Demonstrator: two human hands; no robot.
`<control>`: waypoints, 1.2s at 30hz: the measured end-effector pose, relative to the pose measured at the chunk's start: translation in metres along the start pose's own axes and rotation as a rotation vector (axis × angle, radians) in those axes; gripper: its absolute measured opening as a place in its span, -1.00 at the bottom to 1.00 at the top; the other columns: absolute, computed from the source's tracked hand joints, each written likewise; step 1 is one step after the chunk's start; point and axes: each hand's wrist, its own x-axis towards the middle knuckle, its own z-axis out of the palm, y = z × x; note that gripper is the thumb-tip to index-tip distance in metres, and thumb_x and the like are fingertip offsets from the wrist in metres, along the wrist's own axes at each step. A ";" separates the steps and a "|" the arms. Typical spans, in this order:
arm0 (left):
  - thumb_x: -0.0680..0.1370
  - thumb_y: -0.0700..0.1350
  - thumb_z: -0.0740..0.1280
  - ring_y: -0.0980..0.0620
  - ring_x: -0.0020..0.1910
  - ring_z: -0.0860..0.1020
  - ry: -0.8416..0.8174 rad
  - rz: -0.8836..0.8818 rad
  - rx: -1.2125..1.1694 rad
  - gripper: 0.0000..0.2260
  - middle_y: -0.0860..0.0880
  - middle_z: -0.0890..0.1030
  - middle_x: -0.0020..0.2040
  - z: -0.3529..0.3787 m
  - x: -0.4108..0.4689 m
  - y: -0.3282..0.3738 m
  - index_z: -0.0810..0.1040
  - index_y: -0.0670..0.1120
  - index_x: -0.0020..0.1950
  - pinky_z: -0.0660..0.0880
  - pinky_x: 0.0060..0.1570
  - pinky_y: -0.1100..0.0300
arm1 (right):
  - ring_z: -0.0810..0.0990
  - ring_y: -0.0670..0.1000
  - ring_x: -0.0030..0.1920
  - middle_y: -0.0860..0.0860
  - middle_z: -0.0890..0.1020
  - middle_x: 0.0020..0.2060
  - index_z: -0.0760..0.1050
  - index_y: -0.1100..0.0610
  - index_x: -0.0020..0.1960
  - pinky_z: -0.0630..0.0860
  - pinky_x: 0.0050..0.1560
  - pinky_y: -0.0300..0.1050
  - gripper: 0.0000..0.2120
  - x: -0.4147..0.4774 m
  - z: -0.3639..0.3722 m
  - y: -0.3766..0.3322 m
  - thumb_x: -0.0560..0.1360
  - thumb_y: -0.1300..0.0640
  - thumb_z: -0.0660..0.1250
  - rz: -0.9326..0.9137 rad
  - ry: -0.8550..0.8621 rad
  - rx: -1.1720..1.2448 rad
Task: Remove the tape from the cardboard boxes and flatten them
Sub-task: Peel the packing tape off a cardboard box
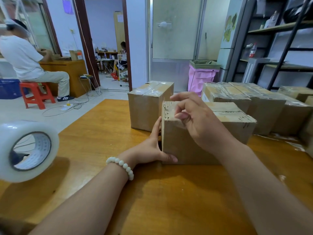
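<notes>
Far left: a person in a white shirt sits on a red stool, back to us, at another desk.

Near left edge of worktop: tape roll, clear, standing on edge, well apart from both hands.

left grip: bead bracelet on the wrist. Fingers run straight up the left face of the nearest box and press flat against it. The thumb lies on the front face, near the bottom corner. Spread, not curled, just bracing the corner.

Nearest box: sits on the worktop, centre, closed. Black marks run along the top edges. A second box is just behind and left of it, with glossy tape over its top seam. I can't tell whether the two touch.

right grip: over the top front-left corner of the nearest box, fingers curled. Thumb and forefinger are pressed together at the top edge, pinching the clear tape there. The tape is barely visible, just a shiny patch, so I can't tell how much is lifted. The other fingers are tucked in and hold nothing.

Right: a row of taped boxes along the back of the worktop. Behind them on the floor is a bin with a pink liner. Far right is dark shelving.
</notes>
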 end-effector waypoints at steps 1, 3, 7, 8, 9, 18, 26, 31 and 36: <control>0.29 -0.06 0.63 0.03 0.48 0.24 -0.001 -0.009 0.001 0.24 0.03 0.20 0.54 0.000 0.000 0.000 -0.35 0.22 0.52 0.21 0.48 -0.03 | 0.38 -0.36 0.10 -0.07 0.43 0.11 0.37 0.07 -0.12 0.28 0.10 -0.55 -0.86 0.001 -0.001 -0.001 0.55 0.26 0.15 0.050 0.032 0.048; 0.30 -0.06 0.62 0.02 0.49 0.23 0.000 -0.019 0.000 0.24 0.04 0.19 0.54 0.000 -0.001 0.000 -0.37 0.22 0.52 0.19 0.49 -0.03 | 0.36 -0.44 0.09 -0.15 0.41 0.05 0.36 0.02 -0.14 0.31 0.06 -0.54 -0.83 0.002 -0.003 -0.004 0.57 0.23 0.12 0.127 0.099 0.100; 0.29 -0.05 0.63 0.02 0.49 0.24 -0.006 -0.025 0.000 0.25 0.05 0.18 0.55 0.000 0.000 0.000 -0.37 0.25 0.51 0.19 0.49 -0.03 | 0.45 -0.26 0.10 -0.06 0.44 0.07 0.36 -0.01 -0.14 0.52 -0.04 -0.36 -0.76 0.004 -0.004 -0.009 0.62 0.27 0.12 0.292 0.216 0.320; 0.28 -0.03 0.63 0.03 0.49 0.24 -0.007 -0.025 0.002 0.26 0.06 0.18 0.55 0.000 0.000 0.000 -0.37 0.26 0.51 0.20 0.49 -0.03 | 0.48 -0.18 0.13 -0.04 0.45 0.09 0.36 -0.01 -0.12 0.58 -0.06 -0.28 -0.78 0.004 -0.006 -0.009 0.62 0.25 0.11 0.329 0.235 0.370; 0.27 -0.02 0.64 0.03 0.49 0.24 -0.008 -0.023 0.002 0.26 0.07 0.18 0.55 0.001 0.000 0.000 -0.36 0.27 0.51 0.20 0.49 -0.03 | 0.49 -0.13 0.14 -0.04 0.46 0.09 0.36 -0.02 -0.11 0.60 -0.04 -0.23 -0.79 0.004 -0.007 -0.009 0.62 0.24 0.11 0.344 0.243 0.372; 0.31 -0.04 0.62 0.04 0.51 0.16 0.000 -0.025 0.034 0.25 0.08 0.08 0.57 0.003 -0.003 0.005 -0.41 0.26 0.50 0.15 0.49 0.03 | 0.40 -0.23 0.21 -0.14 0.44 0.21 0.44 -0.12 0.19 0.39 0.17 -0.35 -0.55 -0.001 -0.023 -0.006 0.47 0.35 0.30 0.208 -0.130 0.081; 0.29 -0.01 0.62 0.01 0.50 0.22 0.005 -0.030 0.052 0.25 0.02 0.15 0.56 0.002 -0.002 0.004 -0.40 0.25 0.50 0.17 0.49 -0.03 | 0.38 -0.11 0.23 -0.13 0.34 0.20 0.53 -0.03 -0.15 0.42 0.19 -0.20 -0.91 0.000 -0.015 -0.003 0.48 0.14 0.39 0.230 -0.058 -0.001; 0.29 -0.03 0.63 0.04 0.50 0.20 0.008 -0.007 0.031 0.27 0.04 0.14 0.55 0.003 -0.002 0.004 -0.41 0.25 0.50 0.17 0.50 -0.03 | 0.52 -0.16 -0.01 -0.06 0.47 0.02 0.50 0.08 -0.13 0.58 -0.03 -0.24 -0.92 0.003 -0.007 -0.006 0.48 0.14 0.40 0.318 0.216 -0.009; 0.29 -0.07 0.63 0.05 0.48 0.22 0.026 0.011 0.014 0.27 0.05 0.14 0.54 0.006 -0.003 0.004 -0.41 0.23 0.50 0.22 0.48 0.02 | 0.51 -0.05 -0.08 -0.10 0.48 -0.16 0.39 0.06 0.00 0.53 0.00 -0.07 -0.77 0.002 -0.005 -0.017 0.47 0.06 0.42 0.430 0.139 -0.107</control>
